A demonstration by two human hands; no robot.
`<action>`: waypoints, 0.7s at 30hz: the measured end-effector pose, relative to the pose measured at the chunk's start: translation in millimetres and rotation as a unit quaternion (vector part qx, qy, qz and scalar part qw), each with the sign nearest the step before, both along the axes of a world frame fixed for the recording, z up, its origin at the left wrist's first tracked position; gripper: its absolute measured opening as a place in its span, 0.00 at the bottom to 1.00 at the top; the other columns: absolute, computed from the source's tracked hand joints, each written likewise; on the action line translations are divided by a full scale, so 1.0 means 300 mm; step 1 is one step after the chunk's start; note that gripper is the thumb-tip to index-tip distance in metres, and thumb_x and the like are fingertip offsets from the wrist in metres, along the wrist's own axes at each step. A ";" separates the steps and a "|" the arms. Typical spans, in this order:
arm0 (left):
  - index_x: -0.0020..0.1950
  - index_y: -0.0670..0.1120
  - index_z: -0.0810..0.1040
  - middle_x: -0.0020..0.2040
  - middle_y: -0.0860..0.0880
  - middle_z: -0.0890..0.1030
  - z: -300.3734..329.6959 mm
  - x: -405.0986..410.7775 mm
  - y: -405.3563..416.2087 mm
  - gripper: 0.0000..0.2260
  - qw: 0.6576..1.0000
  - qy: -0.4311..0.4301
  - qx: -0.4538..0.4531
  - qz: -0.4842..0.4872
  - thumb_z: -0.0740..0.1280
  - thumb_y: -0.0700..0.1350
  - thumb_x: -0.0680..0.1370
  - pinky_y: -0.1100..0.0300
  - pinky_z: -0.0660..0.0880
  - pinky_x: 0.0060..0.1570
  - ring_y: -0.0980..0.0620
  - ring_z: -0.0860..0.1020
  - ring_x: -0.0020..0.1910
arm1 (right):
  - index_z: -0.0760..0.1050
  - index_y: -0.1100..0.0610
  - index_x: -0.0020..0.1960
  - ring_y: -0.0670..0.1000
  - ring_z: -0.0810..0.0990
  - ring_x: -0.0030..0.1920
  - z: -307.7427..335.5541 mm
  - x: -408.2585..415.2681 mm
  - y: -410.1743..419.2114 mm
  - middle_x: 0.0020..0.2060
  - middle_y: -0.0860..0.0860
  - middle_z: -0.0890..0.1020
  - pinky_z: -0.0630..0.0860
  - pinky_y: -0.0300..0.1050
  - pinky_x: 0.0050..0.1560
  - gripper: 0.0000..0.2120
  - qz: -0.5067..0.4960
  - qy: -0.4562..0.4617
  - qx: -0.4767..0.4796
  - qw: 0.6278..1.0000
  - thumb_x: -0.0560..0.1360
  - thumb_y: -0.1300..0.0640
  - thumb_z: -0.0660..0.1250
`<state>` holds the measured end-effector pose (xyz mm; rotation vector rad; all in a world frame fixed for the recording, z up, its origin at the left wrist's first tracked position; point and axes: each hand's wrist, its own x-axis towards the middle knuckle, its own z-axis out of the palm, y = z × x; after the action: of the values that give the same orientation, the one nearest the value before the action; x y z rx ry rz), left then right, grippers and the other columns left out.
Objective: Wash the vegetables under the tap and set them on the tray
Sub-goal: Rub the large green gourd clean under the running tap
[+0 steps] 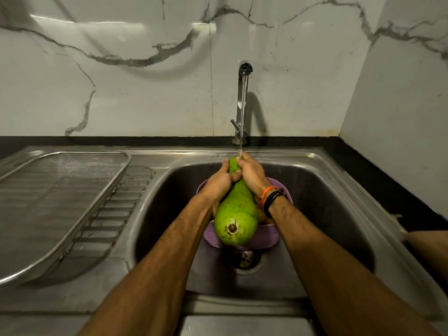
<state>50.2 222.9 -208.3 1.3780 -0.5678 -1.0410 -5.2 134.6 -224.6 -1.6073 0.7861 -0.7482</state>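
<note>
Nearest the camera, two bare forearms reached forward over the front rim of the steel sink (344,190). Between them, above the basin, a large green bottle gourd (236,214) was held with its fat blossom end toward the camera and its narrow neck pointing away toward the tap. Below the gourd, inside the sink, sat a purple plastic basket (257,242), mostly hidden by the gourd and wrists; just nearer than it lay the round drain (244,259) in the sink floor.

The left hand (219,181) was wrapped around the left side of the gourd's neck, fingers curled over it. The right hand (251,172) gripped the neck from the right and slightly farther along, near its tip; orange and black bands (270,197) circled that wrist.

To the left of the sink, on its ribbed draining board, rested a shallow wire-mesh tray (60,185).

Behind the sink, the chrome tap (242,103) rose from the back ledge, and a thin stream of water (243,112) fell from its spout onto the gourd's neck where the right hand's fingers closed. Beyond the tap stood a white marble-patterned wall (145,81), with a dark table (378,175) edging the sink on its right.
</note>
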 end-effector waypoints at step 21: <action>0.63 0.42 0.77 0.53 0.39 0.82 -0.036 0.059 -0.044 0.14 0.985 0.056 -0.055 0.155 0.70 0.41 0.78 0.47 0.81 0.49 0.41 0.82 0.51 | 0.81 0.56 0.59 0.56 0.84 0.54 -0.021 -0.044 -0.030 0.53 0.55 0.85 0.80 0.56 0.57 0.25 0.066 0.013 0.148 0.987 0.70 0.41 0.73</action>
<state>67.9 209.7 -219.1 1.2551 -0.3100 -0.8149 -18.4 125.6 -230.8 -1.3863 0.7624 -0.4906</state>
